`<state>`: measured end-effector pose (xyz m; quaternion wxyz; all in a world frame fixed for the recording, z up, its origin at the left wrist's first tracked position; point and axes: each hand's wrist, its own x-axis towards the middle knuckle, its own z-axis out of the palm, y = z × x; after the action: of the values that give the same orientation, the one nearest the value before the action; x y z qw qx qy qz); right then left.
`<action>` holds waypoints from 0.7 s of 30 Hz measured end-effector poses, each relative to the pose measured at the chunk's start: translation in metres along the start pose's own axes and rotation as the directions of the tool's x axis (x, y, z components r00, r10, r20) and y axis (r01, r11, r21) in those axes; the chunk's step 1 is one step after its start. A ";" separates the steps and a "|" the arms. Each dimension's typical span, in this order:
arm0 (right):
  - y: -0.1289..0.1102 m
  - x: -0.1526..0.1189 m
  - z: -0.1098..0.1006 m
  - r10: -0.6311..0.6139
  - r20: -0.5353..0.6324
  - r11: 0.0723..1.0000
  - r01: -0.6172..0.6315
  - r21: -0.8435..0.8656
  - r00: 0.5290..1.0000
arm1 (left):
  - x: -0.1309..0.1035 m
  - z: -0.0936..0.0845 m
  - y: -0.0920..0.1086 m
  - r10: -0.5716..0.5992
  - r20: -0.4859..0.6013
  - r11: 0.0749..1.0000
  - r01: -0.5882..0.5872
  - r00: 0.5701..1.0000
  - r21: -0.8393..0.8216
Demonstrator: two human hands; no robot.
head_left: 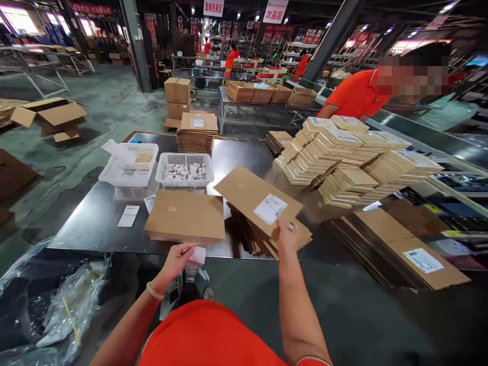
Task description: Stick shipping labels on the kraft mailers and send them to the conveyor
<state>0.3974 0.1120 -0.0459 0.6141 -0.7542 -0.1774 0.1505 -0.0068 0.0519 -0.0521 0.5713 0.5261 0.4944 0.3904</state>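
Note:
At the table's front edge, my left hand (pixel 176 263) is closed in a pinch on a white paper slip (pixel 197 255). White pieces hang or stand below it, too small to make out. My right hand (pixel 287 237) is closed on the near corner of a flat brown cardboard box (pixel 253 195) with a white printed label (pixel 270 208). That flat box lies tilted over a pile of flattened cardboard (pixel 259 243). Just beyond my left hand a closed brown box (pixel 185 214) rests on the table. White cards (pixel 129 216) lie to its left.
White baskets (pixel 185 169) with small items stand behind the box, beside stacked flat cartons (pixel 197 129). Several pale boxes (pixel 343 147) are heaped at right, with a co-worker in orange (pixel 351 94) behind. More flat cardboard (pixel 404 244) sits at right; clear plastic (pixel 68 310) lies lower left.

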 end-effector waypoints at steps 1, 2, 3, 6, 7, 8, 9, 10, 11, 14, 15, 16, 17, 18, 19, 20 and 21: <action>0.001 0.010 -0.017 -0.014 -0.043 0.996 0.011 -0.085 0.999 | -0.005 0.003 0.001 -0.019 0.022 0.999 0.020 1.000 -0.025; 0.001 0.014 -0.031 -0.047 -0.079 0.983 0.032 -0.178 0.996 | -0.010 0.005 0.003 -0.033 0.049 0.998 0.036 0.998 -0.053; 0.000 0.012 -0.041 -0.103 -0.097 0.959 0.073 -0.275 0.990 | -0.014 0.008 0.007 -0.040 0.076 0.996 0.046 0.996 -0.081; -0.003 -0.034 -0.045 -0.290 0.127 0.857 0.316 -0.408 0.949 | -0.023 0.018 0.022 -0.041 0.100 0.988 0.056 0.994 -0.146; -0.003 -0.059 -0.039 -0.312 0.341 0.831 0.429 -0.354 0.887 | -0.024 0.021 0.027 -0.041 0.086 0.982 0.056 0.995 -0.178; -0.002 -0.087 -0.030 -0.294 0.592 0.840 0.499 -0.215 0.750 | -0.024 0.023 0.032 -0.047 0.063 0.973 0.060 0.997 -0.225; 0.000 -0.116 -0.021 -0.246 0.822 0.876 0.481 -0.038 0.513 | -0.024 0.025 0.035 -0.054 0.028 0.957 0.060 0.998 -0.283; 0.003 -0.143 -0.012 -0.199 0.950 0.914 0.395 0.091 0.242 | -0.022 0.025 0.036 -0.067 -0.017 0.935 0.057 0.998 -0.349; 0.006 -0.167 -0.003 -0.161 0.986 0.943 0.302 0.139 0.048 | -0.020 0.023 0.036 -0.088 -0.071 0.909 0.051 0.994 -0.414; 0.014 -0.213 0.012 -0.048 0.993 0.990 0.125 0.061 -0.104 | -0.012 0.012 0.024 -0.234 -0.234 0.831 0.069 0.943 -0.552; 0.015 -0.220 0.015 -0.021 0.999 0.996 0.084 0.025 -0.047 | -0.011 0.007 0.019 -0.299 -0.269 0.806 0.091 0.916 -0.585; 0.014 -0.223 0.016 -0.003 1.000 0.999 0.037 0.002 0.026 | -0.011 0.003 0.014 -0.360 -0.281 0.778 0.120 0.889 -0.617; 0.012 -0.224 0.018 0.009 0.995 1.000 -0.013 -0.008 0.095 | -0.012 0.001 0.010 -0.412 -0.275 0.748 0.151 0.869 -0.646; 0.010 -0.224 0.020 0.019 0.988 0.998 -0.057 -0.010 0.153 | -0.015 0.001 0.007 -0.446 -0.248 0.720 0.180 0.860 -0.670; 0.006 -0.223 0.023 0.027 0.981 0.996 -0.087 -0.010 0.194 | -0.018 0.002 0.006 -0.453 -0.206 0.701 0.203 0.867 -0.684; 0.002 -0.223 0.025 0.029 0.974 0.995 -0.105 -0.005 0.226 | -0.022 0.005 0.007 -0.433 -0.161 0.700 0.218 0.887 -0.680; -0.001 -0.223 0.028 0.026 0.968 0.994 -0.107 0.001 0.249 | -0.025 0.009 0.009 -0.391 -0.120 0.722 0.223 0.913 -0.656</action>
<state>0.1860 0.0360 -0.0481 0.3953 -0.4906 -0.4788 0.6114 -0.0029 0.0266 -0.0400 0.7036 0.1612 0.4839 0.4948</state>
